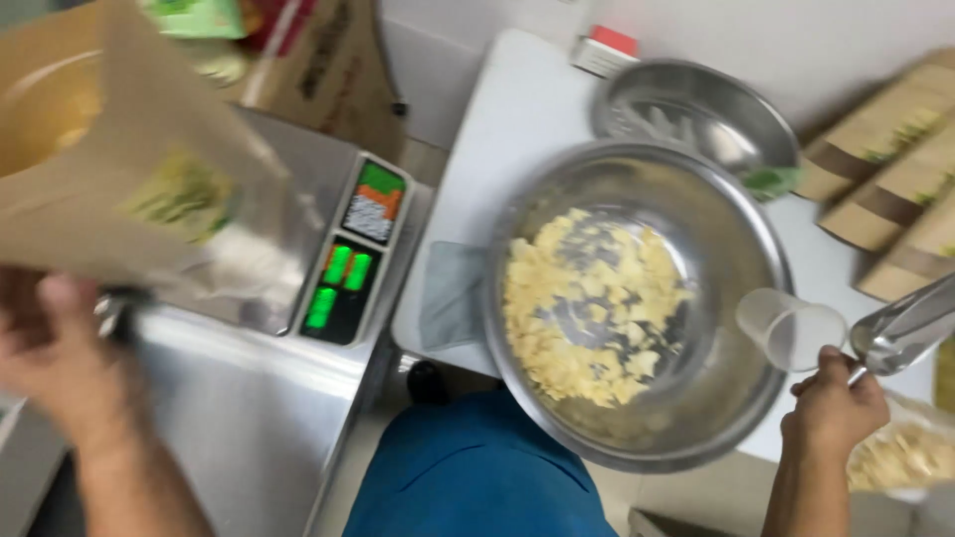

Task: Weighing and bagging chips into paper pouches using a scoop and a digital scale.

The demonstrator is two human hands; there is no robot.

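Here right hand [834, 403] overhangs bowl [741, 418] rim.

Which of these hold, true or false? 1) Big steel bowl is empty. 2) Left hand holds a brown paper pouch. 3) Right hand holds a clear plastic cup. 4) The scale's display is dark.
1) False: the large round steel bowl holds pale yellow flakes.
2) True: the left hand grips the brown paper pouch over the digital scale.
3) True: the right hand holds the clear plastic cup beside the bowl.
4) False: the scale's display glows green.
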